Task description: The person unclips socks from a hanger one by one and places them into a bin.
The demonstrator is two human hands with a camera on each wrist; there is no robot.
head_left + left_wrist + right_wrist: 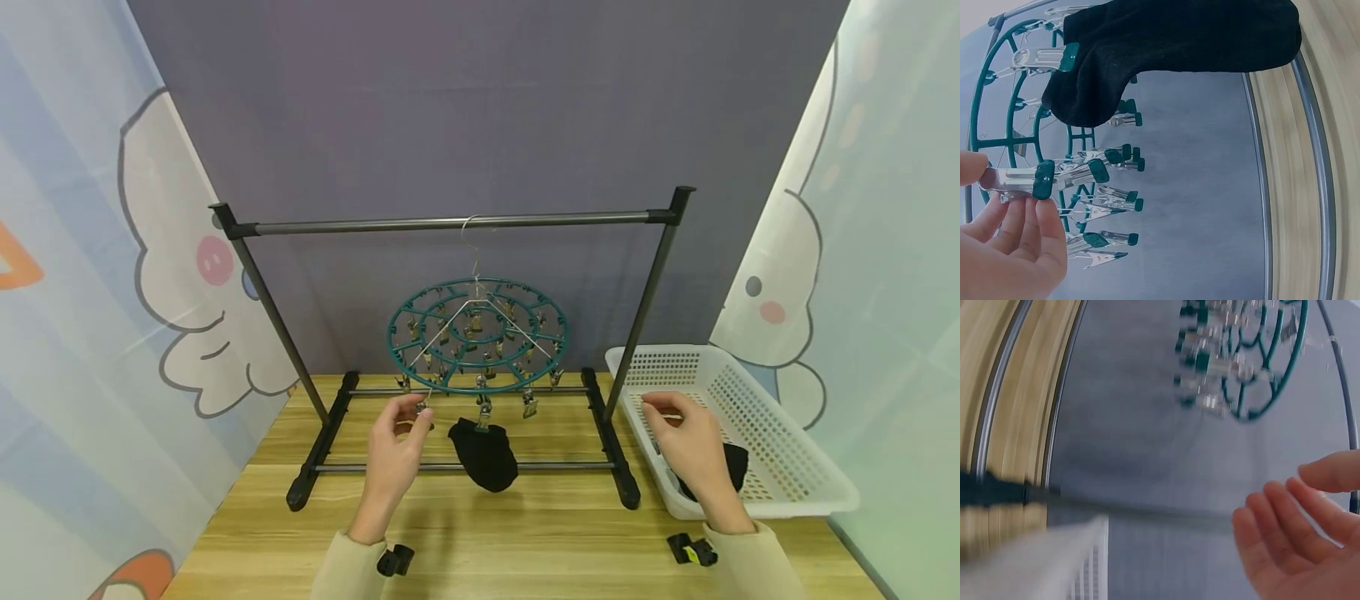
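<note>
My left hand (393,454) pinches a metal clip (1019,180) with green tips between thumb and fingers, at the near left edge of the round green clip hanger (390,333). A black sock (486,457) hangs by its opening from another clip at the hanger's front, just right of the left hand. My right hand (688,442) is over the left side of the white basket (813,506), fingers loosely bent and holding nothing. Beneath it, in the basket, lies black cloth (737,465), partly hidden by the hand and wrist.
The hanger hooks over the top bar (360,226) of a grey metal rack, whose black feet (302,487) stand on the wooden table (525,542). Several unused clips dangle around the ring. The rack's right post (641,308) rises between hanger and basket.
</note>
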